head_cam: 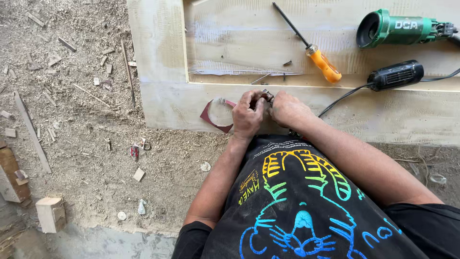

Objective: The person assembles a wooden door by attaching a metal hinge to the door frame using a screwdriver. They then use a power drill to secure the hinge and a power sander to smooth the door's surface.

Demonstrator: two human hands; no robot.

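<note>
two hands closed on a small metal part at the board's edge

two bare hands meet at the near rail of a pale, rough-sawn wooden frame (163, 103). the left hand (248, 115) has its fingers curled tight, and the right hand (287, 109) presses in just beside it at 3 o'clock; between them they clutch a small dark metal part (267, 95), mostly hidden, so what it is cannot be told. touching the left hand at 9 o'clock lies a dark red sheet of sandpaper with a round hole cut out (211, 120). at 1 o'clock from the hands rests an orange-handled screwdriver with a black shaft (314, 50), and beyond it a green angle grinder (397, 29). at 3 o'clock sits a black corded tool body (395, 75), its cable running toward the right hand. sawdust and wood offcuts (50, 213) cover the ground at 8 o'clock.
</note>
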